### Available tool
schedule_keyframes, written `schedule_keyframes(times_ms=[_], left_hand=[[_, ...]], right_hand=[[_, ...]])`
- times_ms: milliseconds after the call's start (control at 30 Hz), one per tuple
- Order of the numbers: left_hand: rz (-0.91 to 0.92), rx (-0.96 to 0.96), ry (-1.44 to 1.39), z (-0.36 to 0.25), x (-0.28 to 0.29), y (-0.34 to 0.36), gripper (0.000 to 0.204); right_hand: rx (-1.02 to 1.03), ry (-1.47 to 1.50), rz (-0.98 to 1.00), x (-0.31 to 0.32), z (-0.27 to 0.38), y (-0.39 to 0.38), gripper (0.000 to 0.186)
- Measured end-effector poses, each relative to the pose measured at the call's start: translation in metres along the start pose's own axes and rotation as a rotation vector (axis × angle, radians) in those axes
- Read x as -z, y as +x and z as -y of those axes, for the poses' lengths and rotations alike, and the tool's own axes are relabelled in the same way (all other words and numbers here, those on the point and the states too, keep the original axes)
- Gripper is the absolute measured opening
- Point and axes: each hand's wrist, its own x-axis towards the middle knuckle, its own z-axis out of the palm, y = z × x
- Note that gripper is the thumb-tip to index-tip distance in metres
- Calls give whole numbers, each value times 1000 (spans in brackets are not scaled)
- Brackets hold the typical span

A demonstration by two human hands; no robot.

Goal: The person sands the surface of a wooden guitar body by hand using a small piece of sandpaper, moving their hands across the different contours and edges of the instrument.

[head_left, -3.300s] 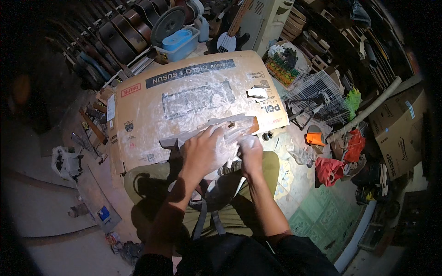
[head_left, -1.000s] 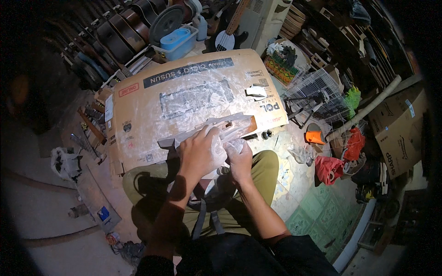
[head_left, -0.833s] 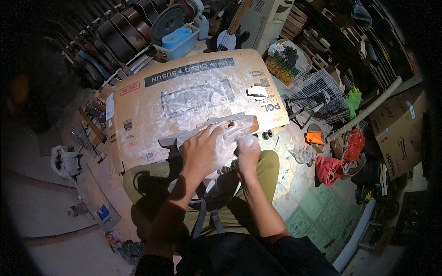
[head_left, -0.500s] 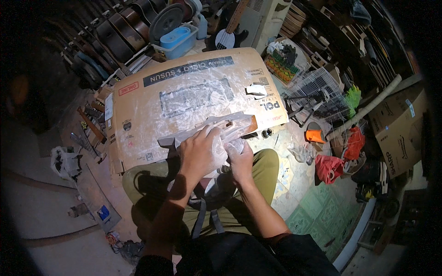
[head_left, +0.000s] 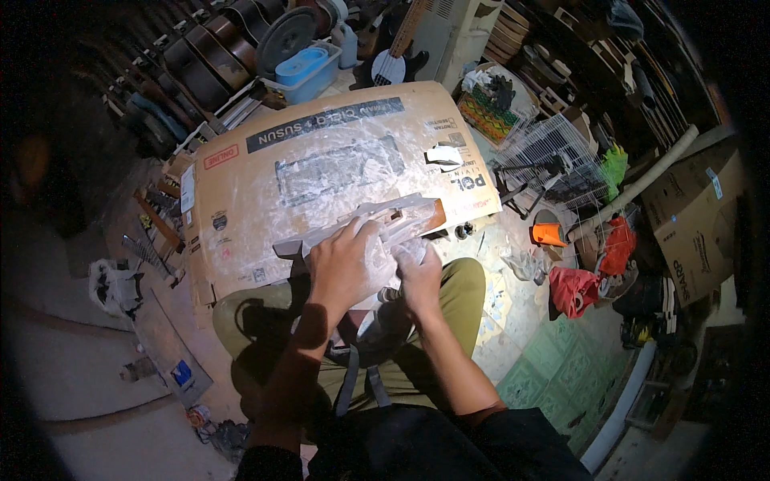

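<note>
A long wooden piece [head_left: 401, 218], white with dust and bare brown at its right end, lies across my lap at the near edge of a flattened cardboard sheet [head_left: 265, 184]. My left hand [head_left: 346, 268] presses flat on its middle and holds it down. My right hand [head_left: 419, 276] is curled against the piece's near side just right of the left hand, closed on something small and pale that I cannot make out. My knees in olive trousers show under both hands.
The cardboard is smeared with white dust. A blue tub [head_left: 303, 70] and dark guitar bodies [head_left: 210, 56] stand beyond it. A wire rack [head_left: 553, 156], an orange cup [head_left: 549, 234], red cloth [head_left: 576, 287] and a cardboard box [head_left: 696, 216] crowd the right. Wood scraps [head_left: 156, 220] lie left.
My right hand has shifted back and forth along the near side of the wooden piece. The left hand has stayed pressed on it and the piece has hardly moved.
</note>
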Motion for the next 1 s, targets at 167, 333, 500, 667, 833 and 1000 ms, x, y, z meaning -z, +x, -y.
schedule_keyframes(times_ms=[167,333,500,667,833,1000], left_hand=[[-34,16,59,5,-12,-1,50],[-10,4,86,5,-12,-3,49],[-29,-3,32,7,-6,-4,49],[29,26,18,-2,-5,0,49],[-6,4,109,8,-14,-8,52],[49,15,30,7,-8,-6,51]], right_hand=[[-221,71,-66,7,-9,10,20],[-170,120,-89,12,-24,26,20],[-144,10,30,2,-7,2,21],[-54,1,-28,11,-24,15,18],[-230,114,-47,16,-7,28,25],[190,-131,-31,-1,-8,-4,24]])
